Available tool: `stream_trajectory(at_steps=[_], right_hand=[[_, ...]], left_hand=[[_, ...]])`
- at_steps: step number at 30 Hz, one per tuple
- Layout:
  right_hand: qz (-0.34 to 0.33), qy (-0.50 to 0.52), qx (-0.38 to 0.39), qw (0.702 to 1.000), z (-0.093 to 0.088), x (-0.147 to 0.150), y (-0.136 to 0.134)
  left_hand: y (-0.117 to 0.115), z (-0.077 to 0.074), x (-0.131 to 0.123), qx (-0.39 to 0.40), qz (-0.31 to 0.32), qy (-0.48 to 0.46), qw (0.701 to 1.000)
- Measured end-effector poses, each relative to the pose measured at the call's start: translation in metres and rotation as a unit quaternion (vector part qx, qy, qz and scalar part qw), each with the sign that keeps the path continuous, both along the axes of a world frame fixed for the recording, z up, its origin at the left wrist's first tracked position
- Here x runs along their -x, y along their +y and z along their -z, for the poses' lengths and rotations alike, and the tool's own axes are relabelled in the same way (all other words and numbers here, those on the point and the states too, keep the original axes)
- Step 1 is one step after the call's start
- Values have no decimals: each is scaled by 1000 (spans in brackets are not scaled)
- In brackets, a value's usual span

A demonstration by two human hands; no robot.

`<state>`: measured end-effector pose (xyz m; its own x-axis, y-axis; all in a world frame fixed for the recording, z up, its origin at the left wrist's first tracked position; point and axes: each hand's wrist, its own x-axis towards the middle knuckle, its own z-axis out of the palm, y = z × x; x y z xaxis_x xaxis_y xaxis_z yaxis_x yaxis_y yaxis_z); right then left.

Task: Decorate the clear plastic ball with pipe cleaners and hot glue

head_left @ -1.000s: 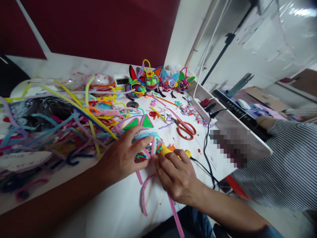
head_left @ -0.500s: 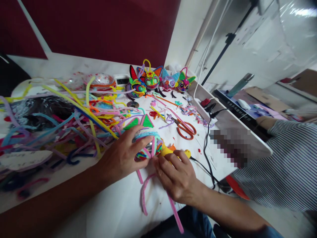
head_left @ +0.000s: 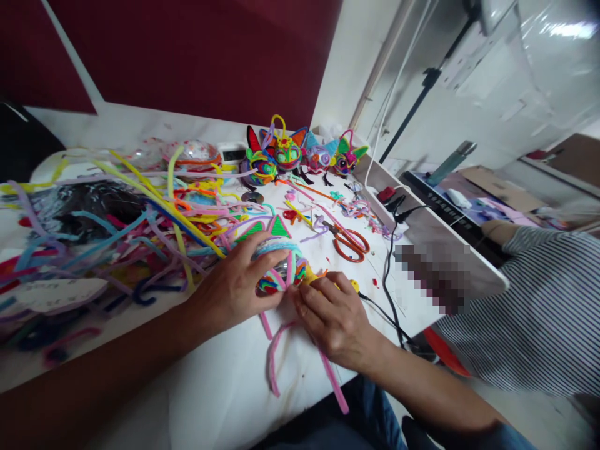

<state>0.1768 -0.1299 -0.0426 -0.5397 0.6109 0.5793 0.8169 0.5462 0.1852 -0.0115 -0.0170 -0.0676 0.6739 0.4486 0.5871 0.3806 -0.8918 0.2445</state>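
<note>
In the head view, a maroon panel stands behind a white table. Near its front edge sits a round pipe-cleaner ornament, without a clear long axis, green ears pointing toward the back edge. The left hand curls around it, covering part; the right hand pinches a pink pipe cleaner against its near side, partly hiding a yellow corded tool. Orange-handled scissors lie beyond; tangled pipe cleaners crowd the left.

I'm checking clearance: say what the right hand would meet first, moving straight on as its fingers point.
The right hand would likely meet the colourful ball first; they look touching or nearly so, though depth is unclear.
</note>
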Motion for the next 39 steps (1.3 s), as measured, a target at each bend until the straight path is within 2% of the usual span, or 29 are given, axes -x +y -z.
stream_trajectory(at_steps=[5,10,24,39], right_hand=[[-36,42,35,998,-4,-10,8],[-46,31,54,997,-7,-18,13],[-59,22,46,997,-7,-20,15],[-22,0,-11,1000,-9,-7,9]], left_hand=[[5,-4,0,17,22,1,1000],[9,-5,1,26,32,6,999],[9,-9,5,52,51,14,997],[5,-13,2,45,33,14,998]])
